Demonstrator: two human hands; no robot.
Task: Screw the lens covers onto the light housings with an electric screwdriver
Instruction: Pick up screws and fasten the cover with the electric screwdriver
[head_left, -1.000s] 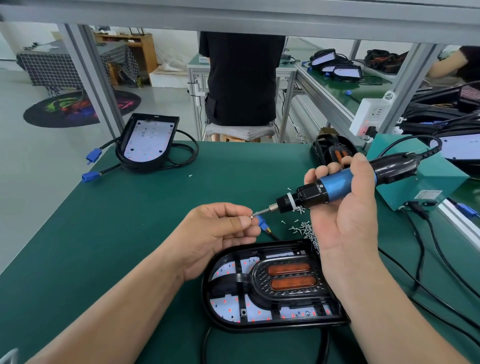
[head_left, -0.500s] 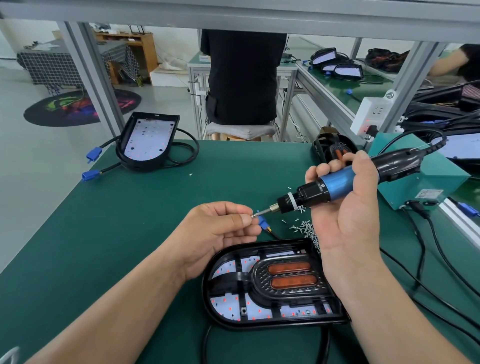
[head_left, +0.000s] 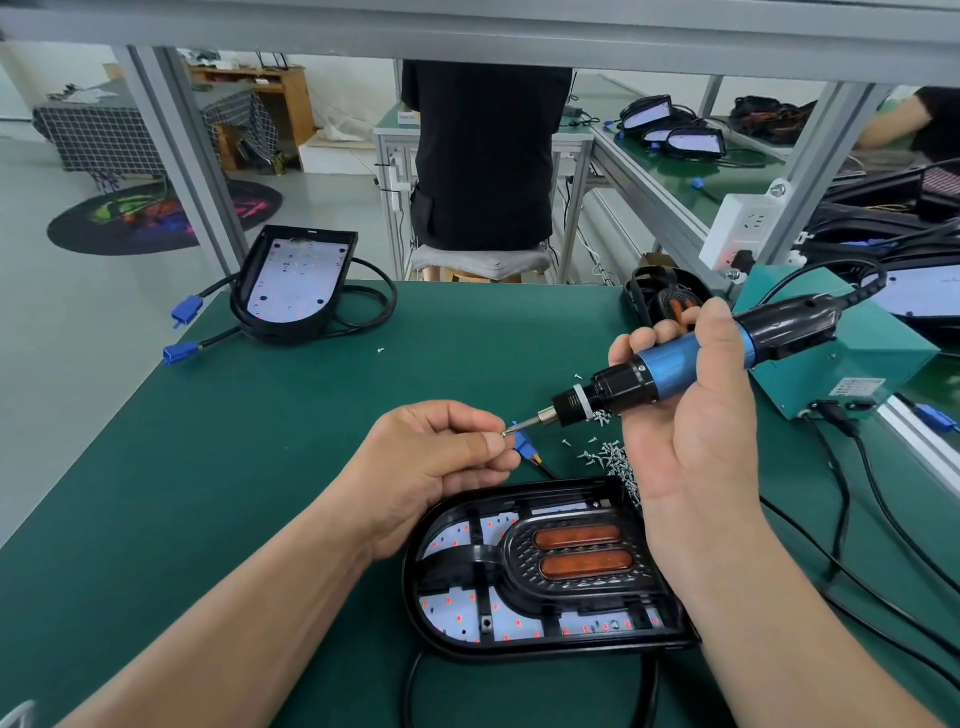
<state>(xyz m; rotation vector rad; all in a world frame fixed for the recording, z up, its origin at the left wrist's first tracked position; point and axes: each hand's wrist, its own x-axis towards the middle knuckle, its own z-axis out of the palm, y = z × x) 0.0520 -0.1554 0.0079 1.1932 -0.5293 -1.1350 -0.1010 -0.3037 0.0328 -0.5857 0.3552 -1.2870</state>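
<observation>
A black light housing (head_left: 545, 631) with an amber-windowed lens cover (head_left: 579, 558) lies on the green mat in front of me. My right hand (head_left: 685, 441) grips a blue and black electric screwdriver (head_left: 675, 366), held above the mat with its bit pointing left. My left hand (head_left: 441, 457) pinches a small screw (head_left: 506, 431) against the bit tip. A pile of loose screws (head_left: 610, 460) lies just beyond the housing. A second housing (head_left: 296, 283) without a cover sits at the far left.
A teal power box (head_left: 852, 358) with black cables stands at the right. A third black housing (head_left: 657, 296) lies at the mat's far edge. A white power strip (head_left: 740, 228) hangs on the frame post. A person in black sits beyond the bench.
The screwdriver and right hand have shifted slightly; my left hand stays pinching the screw at the bit tip.
</observation>
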